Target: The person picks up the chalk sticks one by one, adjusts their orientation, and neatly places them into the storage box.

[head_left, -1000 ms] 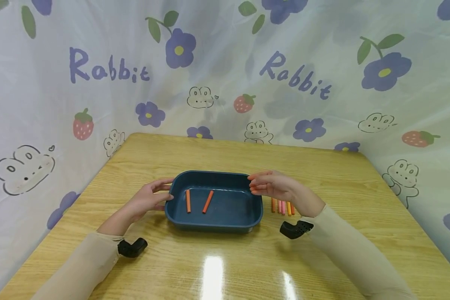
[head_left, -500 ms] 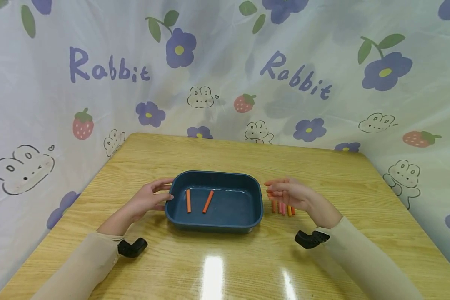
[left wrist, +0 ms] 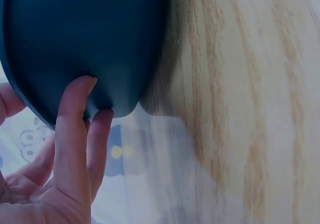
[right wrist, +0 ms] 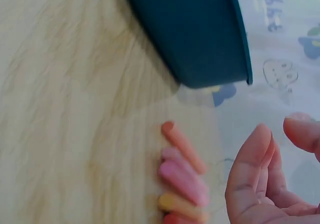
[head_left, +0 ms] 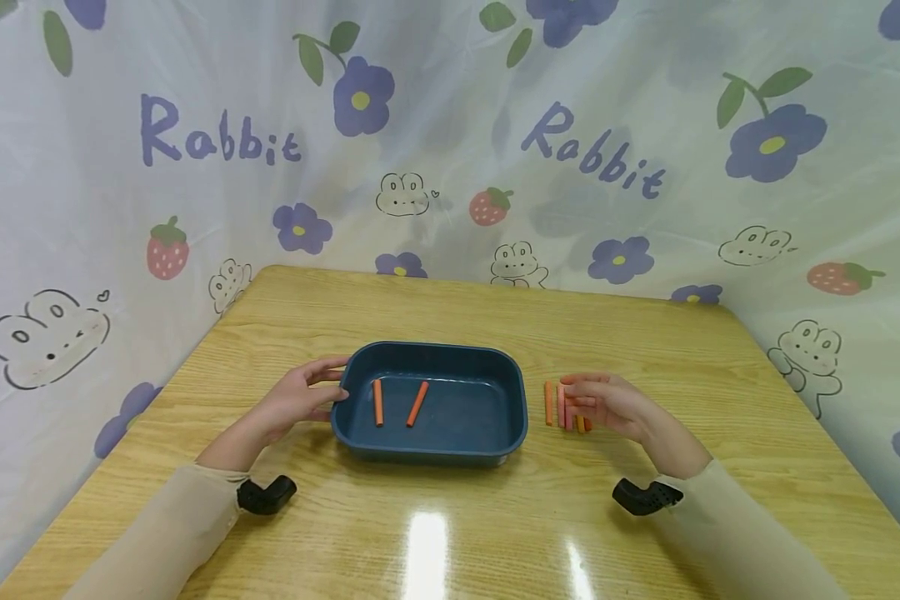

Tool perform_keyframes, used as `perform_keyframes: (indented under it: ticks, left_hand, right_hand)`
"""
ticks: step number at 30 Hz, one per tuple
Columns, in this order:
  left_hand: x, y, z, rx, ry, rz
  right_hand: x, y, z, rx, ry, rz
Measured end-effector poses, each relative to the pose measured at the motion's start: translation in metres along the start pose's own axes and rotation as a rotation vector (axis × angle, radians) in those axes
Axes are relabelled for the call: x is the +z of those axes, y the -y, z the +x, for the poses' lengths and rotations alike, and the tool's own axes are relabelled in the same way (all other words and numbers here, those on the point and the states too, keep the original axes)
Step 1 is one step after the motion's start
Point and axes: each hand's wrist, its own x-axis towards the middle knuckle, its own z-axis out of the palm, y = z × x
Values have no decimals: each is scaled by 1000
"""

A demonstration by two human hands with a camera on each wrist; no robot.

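Observation:
A dark blue rectangular container (head_left: 435, 446) stands mid-table with two orange chalk sticks inside: one (head_left: 378, 403) nearly straight, the other (head_left: 417, 404) slanted. At its left end, my left hand (head_left: 294, 398) touches the outer wall with extended fingertips (left wrist: 80, 89). Right of the container is a row of chalk sticks: an orange one (head_left: 548, 404), pink ones (right wrist: 182, 181), a yellow one (right wrist: 182, 207) and a red one (right wrist: 182, 219). Over the row's right part hovers my right hand (head_left: 613, 404), hiding some sticks in the head view. Nothing lies between its thumb and fingers.
The light wood table (head_left: 330, 533) reaches back to a white curtain (head_left: 450, 125) printed with rabbits, flowers and strawberries. Each wrist carries a black device, one at the left cuff (head_left: 266, 495) and one at the right cuff (head_left: 647, 497).
My right hand has moved right and a little nearer, from above the container's right rim to over the chalk row. The left hand and the container have stayed still.

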Motion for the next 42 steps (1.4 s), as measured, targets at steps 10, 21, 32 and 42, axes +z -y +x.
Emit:
perform_keyframes:
  ticks: [10,21,32,42]
  left_hand:
    - [0,-1,0,-4,-2,5]
    - [-1,3,1,-21,-10,18]
    - [-1,1,3,-4,-4,10]
    - [-1,4,4,-23,-15,13]
  right_hand:
    - [-22,-14,-8,-22,-126,-176]
    - [-28,-20,-4,23,-213,-373]
    - [-24,-16,3,17,-267,-607]
    - [-20,-10,12,80,-339,-736]
